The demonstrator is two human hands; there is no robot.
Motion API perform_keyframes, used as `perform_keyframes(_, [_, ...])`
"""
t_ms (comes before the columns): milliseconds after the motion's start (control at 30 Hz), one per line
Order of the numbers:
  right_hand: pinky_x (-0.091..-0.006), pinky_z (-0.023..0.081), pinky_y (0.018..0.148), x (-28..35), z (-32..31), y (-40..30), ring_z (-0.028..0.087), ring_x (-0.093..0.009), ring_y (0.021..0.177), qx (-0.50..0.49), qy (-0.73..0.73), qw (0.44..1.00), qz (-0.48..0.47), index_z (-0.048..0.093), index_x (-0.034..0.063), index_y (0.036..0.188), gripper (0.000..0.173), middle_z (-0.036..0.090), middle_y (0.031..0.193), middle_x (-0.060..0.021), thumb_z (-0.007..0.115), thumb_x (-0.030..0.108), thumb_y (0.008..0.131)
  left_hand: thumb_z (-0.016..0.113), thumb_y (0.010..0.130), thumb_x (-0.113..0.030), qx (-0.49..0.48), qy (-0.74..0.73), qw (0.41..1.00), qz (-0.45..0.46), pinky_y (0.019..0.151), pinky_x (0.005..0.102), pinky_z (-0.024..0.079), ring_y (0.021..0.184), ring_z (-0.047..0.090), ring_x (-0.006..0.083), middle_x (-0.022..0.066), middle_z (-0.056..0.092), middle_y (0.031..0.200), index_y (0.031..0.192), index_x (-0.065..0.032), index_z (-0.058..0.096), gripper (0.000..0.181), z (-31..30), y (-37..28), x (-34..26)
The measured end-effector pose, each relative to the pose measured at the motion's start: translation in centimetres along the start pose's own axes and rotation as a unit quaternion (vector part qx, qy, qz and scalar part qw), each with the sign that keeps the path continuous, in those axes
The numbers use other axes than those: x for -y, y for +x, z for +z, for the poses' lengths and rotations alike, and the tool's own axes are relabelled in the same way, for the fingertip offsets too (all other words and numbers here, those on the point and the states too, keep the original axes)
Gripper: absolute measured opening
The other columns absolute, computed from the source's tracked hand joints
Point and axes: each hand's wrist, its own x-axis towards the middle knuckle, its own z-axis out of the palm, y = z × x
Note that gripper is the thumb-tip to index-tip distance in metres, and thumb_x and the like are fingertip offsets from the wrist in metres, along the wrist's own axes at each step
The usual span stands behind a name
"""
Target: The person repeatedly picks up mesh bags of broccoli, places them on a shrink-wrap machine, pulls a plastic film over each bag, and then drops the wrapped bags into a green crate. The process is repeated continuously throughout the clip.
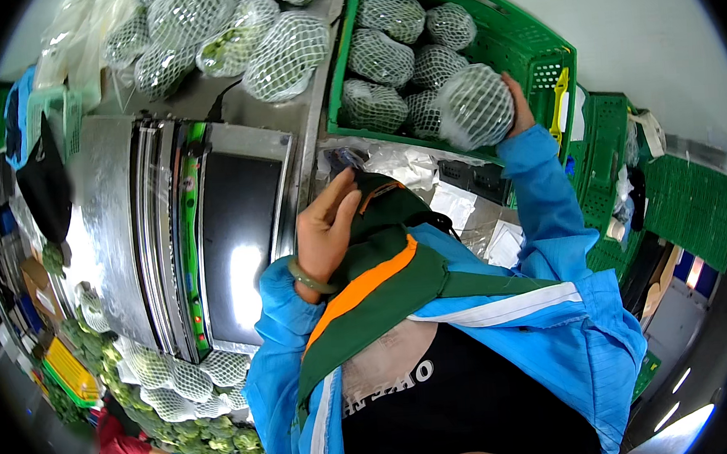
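Note:
My right hand (520, 105) grips the side of a plastic-wrapped green vegetable in a white foam net (476, 106), over the near edge of a green plastic crate (494, 12). Several similar netted vegetables (382, 57) lie inside that crate. Nearer my body, my left hand (327, 228) is raised with nothing in it, its thumb a little apart from its fingers. It wears a green bracelet (309, 276) and is beside a wrapping machine with a dark plate (242, 248). More netted vegetables (288, 55) rest on the metal table (323, 97) beyond the machine.
Loose broccoli heads (220, 436) and netted ones (191, 381) lie at the lower left. Another person in a red top (120, 443) is beyond them. Green crates (603, 121) stand at the right. White paper and plastic film (406, 164) lie below the filled crate.

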Motion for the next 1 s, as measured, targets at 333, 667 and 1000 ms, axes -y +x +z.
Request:
perform_keyframes(333, [-0.0385,0.05,0.086,-1.5,-16.8,16.4,0.061,-0.028,0.099,-0.093,-0.097,0.978,0.159,0.058,0.0014,0.117,0.044,0.062,0.112,-0.0153,0.051,0.035,0.089,0.065,0.084,-0.017,-0.05,0.236,0.97,-0.016,0.081,0.0326,0.051,0.094,0.064,0.0242,0.0212,0.06,0.112,0.122,0.0028,0.052,0.045,-5.4,-4.3,2.8])
perform_keyframes(667, [-0.0365,0.05,0.085,6.1,-7.8,24.4,0.06,-0.029,0.098,-0.252,-0.374,0.852,-0.265,0.057,-0.0009,0.117,0.042,0.061,0.112,-0.0171,0.05,0.031,0.091,0.07,0.078,-0.008,-0.814,-0.043,0.578,-0.032,0.066,0.0245,0.049,0.075,0.059,0.0129,0.0103,0.064,0.093,0.107,-0.0005,0.062,0.031,-14.1,-23.2,10.0])
perform_keyframes(1000, [-0.029,0.049,0.078,-12.2,28.9,4.1,0.06,-0.022,0.09,0.256,-0.386,0.787,-0.407,0.055,-0.0036,0.116,0.032,0.061,0.104,-0.0172,0.048,0.017,0.093,0.087,0.047,-0.04,-0.721,0.378,0.36,-0.455,0.104,0.0488,0.028,0.127,0.029,0.0435,0.021,0.034,0.138,0.137,-0.0123,0.035,0.108,-17.5,-42.2,17.8])
